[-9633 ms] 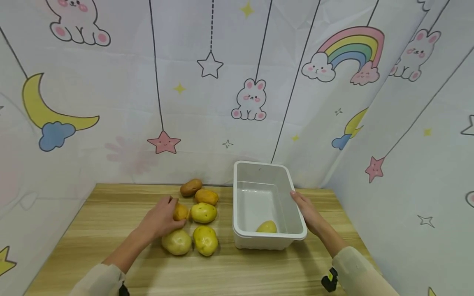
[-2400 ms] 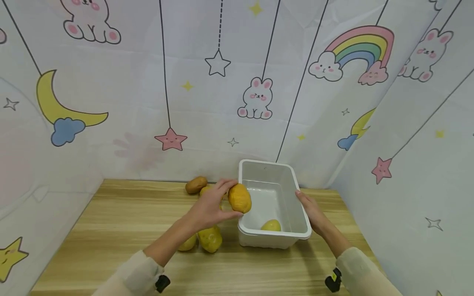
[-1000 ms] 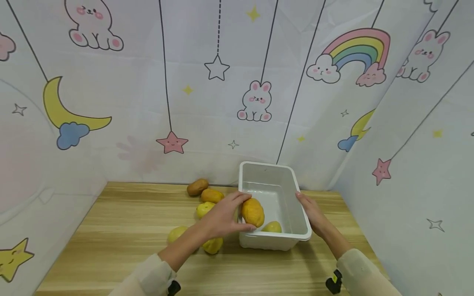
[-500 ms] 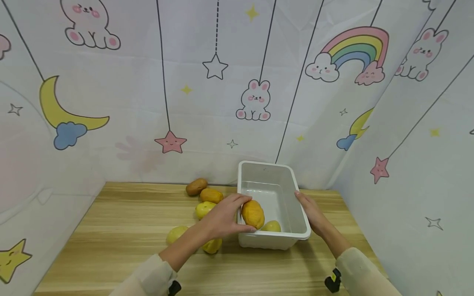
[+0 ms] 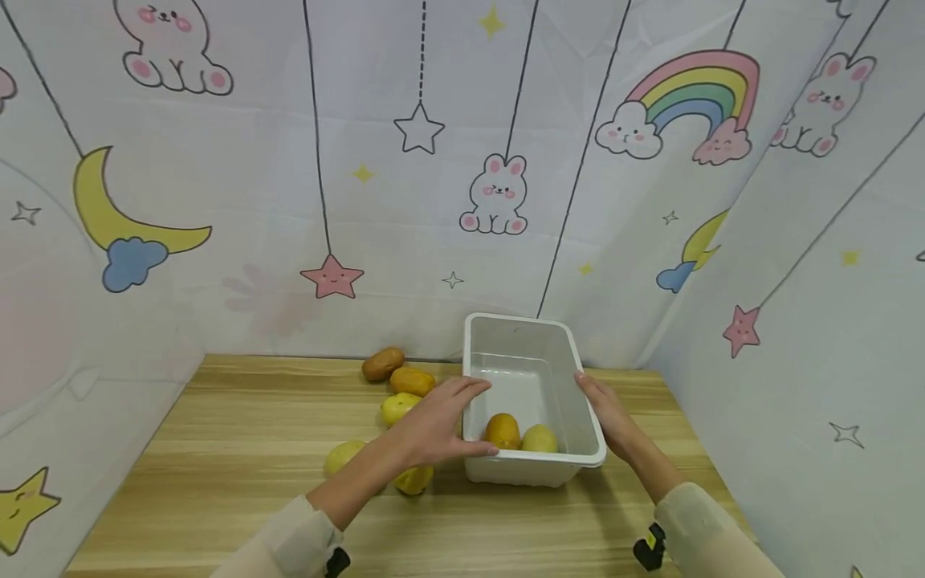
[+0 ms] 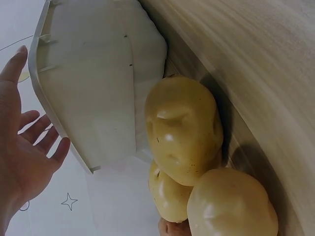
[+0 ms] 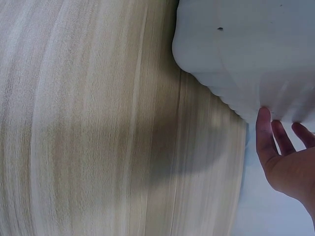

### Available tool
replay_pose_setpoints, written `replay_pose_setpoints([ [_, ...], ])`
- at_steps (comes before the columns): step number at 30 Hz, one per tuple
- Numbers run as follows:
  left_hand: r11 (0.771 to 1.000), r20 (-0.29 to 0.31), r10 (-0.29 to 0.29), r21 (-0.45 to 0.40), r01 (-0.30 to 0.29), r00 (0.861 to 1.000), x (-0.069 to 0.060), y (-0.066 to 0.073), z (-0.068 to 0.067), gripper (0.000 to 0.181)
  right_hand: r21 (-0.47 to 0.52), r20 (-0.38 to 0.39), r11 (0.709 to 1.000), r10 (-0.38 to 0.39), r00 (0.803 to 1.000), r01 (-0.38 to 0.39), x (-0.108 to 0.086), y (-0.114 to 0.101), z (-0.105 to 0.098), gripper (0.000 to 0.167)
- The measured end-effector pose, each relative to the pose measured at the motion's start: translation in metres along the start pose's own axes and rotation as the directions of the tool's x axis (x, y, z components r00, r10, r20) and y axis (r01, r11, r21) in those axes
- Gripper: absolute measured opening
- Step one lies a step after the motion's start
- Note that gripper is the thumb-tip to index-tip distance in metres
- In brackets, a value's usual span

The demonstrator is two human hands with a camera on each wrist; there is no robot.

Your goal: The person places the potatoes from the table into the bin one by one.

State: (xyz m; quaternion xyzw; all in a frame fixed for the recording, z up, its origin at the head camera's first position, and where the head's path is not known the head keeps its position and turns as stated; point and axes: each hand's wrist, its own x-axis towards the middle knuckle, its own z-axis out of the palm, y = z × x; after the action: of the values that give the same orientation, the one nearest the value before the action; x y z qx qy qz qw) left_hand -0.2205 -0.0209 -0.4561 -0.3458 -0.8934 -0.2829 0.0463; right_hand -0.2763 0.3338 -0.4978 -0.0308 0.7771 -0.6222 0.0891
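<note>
In the head view a white plastic bin [image 5: 531, 459] holds an orange-yellow potato [image 5: 503, 431] and a pale one [image 5: 539, 439], side by side at its near end. Over the bin's left rim, the left hand [image 5: 441, 425] is spread with nothing between thumb and fingers. The right hand [image 5: 610, 413] grips the bin's right side, thumb on the rim; the right wrist view shows its fingers [image 7: 264, 128] against the outer wall. Left of the bin, partly behind the left arm, lie a pale potato [image 5: 344, 456] and yellow potatoes [image 5: 414, 479] [image 5: 397, 409].
A brown potato [image 5: 383, 364] and an orange one [image 5: 413, 381] lie at the table's back edge, left of the bin. A printed cloth [image 5: 405, 201] hangs behind the wooden table [image 5: 217, 449] and along its right side. The left wrist view shows potatoes [image 6: 183, 129] close beside the bin.
The orange-yellow potato has left the left hand and lies lower in the bin, beside the pale one. Earlier, that hand carried it from the table over the bin. The right hand stays on the bin.
</note>
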Motion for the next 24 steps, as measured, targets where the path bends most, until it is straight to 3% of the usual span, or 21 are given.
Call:
replay_pose_setpoints([
  [11,1.0,-0.002,0.006,-0.002,-0.006,1.0,-0.002,0.001,-0.004,0.099,0.004,-0.009,1.0,-0.002,1.0,0.002,0.001,0.001,0.0,0.072],
  [24,1.0,-0.019,-0.002,-0.01,0.002,1.0,-0.013,-0.007,-0.012,0.104,0.009,-0.018,1.0,0.006,1.0,-0.006,0.001,0.002,0.001,0.072],
])
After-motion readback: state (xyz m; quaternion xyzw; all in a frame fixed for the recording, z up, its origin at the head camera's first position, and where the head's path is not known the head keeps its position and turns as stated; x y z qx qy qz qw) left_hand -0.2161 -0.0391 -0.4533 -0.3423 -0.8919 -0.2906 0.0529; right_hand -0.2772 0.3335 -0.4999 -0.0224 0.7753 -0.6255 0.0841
